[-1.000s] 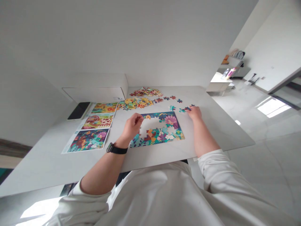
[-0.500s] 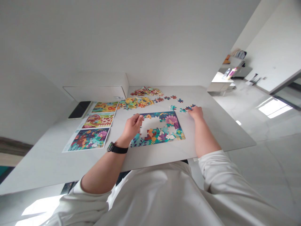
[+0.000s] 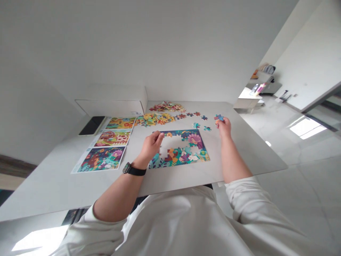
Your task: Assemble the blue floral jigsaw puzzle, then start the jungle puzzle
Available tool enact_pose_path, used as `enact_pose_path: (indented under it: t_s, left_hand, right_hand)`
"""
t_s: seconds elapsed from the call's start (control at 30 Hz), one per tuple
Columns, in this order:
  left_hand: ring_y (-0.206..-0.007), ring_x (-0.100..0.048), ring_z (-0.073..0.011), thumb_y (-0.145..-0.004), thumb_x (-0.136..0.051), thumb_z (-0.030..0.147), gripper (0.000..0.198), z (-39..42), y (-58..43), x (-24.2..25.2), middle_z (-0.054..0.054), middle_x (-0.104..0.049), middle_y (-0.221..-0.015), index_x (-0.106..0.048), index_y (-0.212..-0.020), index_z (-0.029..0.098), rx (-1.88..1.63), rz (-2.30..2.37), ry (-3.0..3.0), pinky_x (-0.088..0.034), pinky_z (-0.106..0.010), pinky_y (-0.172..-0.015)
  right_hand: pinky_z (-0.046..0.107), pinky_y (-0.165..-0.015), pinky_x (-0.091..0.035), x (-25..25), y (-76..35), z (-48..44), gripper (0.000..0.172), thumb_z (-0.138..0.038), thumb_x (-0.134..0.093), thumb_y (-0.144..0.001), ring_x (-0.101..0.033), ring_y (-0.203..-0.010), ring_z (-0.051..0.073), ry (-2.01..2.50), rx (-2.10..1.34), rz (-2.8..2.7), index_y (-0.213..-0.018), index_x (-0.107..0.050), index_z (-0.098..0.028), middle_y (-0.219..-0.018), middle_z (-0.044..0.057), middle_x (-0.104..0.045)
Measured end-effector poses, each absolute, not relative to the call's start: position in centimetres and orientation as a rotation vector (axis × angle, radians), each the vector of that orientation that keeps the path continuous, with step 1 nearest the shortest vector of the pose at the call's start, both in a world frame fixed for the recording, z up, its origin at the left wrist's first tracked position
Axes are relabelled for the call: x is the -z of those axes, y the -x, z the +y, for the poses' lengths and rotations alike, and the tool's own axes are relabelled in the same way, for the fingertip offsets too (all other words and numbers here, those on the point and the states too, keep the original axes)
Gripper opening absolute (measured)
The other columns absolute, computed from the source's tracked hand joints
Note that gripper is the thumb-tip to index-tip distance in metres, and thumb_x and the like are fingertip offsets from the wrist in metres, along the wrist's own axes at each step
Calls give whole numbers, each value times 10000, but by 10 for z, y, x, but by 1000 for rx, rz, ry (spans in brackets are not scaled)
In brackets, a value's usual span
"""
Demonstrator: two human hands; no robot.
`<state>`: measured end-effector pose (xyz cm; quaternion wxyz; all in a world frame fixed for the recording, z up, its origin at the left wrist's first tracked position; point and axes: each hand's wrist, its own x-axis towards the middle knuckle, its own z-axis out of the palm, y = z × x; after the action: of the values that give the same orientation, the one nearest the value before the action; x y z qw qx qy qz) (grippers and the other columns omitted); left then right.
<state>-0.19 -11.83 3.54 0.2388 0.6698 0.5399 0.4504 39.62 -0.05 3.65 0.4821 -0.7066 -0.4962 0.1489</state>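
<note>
Head camera looks down on a partly built jigsaw puzzle (image 3: 179,156) lying flat on a white table (image 3: 183,181), between the person's forearms and near the table's close edge; its far side runs deep blue, a pink-feathered bird (image 3: 194,140) sits toward the right, and teal leaves, orange flowers and small white rabbits fill the near side; a ragged hole left of centre shows bare table through it.

The left hand (image 3: 151,146) hovers at the puzzle's far left corner, a black-strapped wristwatch (image 3: 134,170) on its wrist; its left fingers (image 3: 159,135) are curled together, though whether they pinch anything cannot be told from here; the right hand (image 3: 224,127) is raised beyond the puzzle's right side, its right fingers (image 3: 217,121) pressed together on a blue puzzle piece (image 3: 218,117).

Two teal loose pieces (image 3: 196,125) lie just beside the puzzle's far right corner; a scattered line of loose pieces (image 3: 197,114) and two heaps of pieces (image 3: 157,118) sit toward the far edge; three printed picture sheets (image 3: 101,159) lie close on the left, a black phone (image 3: 92,125) beyond them; bare tabletop stretches right of the puzzle and along the near edge.
</note>
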Motion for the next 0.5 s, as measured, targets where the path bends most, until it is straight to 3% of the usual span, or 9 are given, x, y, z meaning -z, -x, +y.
enact_pose_path:
  t_s: [0.13, 0.3, 0.43, 0.5]
  left_hand:
    - [-580, -503, -150, -1049, -498, 532, 363, -117, 3, -33, 27, -539, -635, -555, -843, 238, -1249, 1462, -1800, -389, -267, -579]
    - [-789, -638, -171, -953, -601, 327, 113, -113, 4, -33, -24, -706, -863, -634, -985, 224, -1352, 1544, -1791, -505, -281, -747]
    - [-711, -626, -163, -941, -669, 378, 171, -114, 3, -34, -22, -720, -793, -645, -910, 212, -1298, 1542, -1695, -498, -274, -681]
    - [-650, -607, -156, -1000, -612, 450, 274, -115, 3, -34, -20, -708, -732, -635, -873, 209, -1276, 1510, -1671, -481, -271, -635]
  right_hand:
    - [224, -635, -511, -68, -362, -8, 291, -454, -671, -818, -675, -722, 134, 1281, -660, -1012, -999, -604, -236, -913, 25, -748]
    - [274, -749, -584, -91, -302, -36, 337, -523, -747, -859, -732, -871, 160, 1019, -824, -1249, -1045, -632, -267, -994, 28, -767]
    - [320, -814, -598, -74, -252, -63, 405, -659, -686, -906, -740, -966, 209, 1066, -926, -1417, -1036, -619, -282, -973, 32, -747]
    - [324, -806, -589, -58, -234, -72, 410, -668, -670, -901, -721, -912, 210, 1075, -993, -1460, -985, -603, -273, -913, 22, -719]
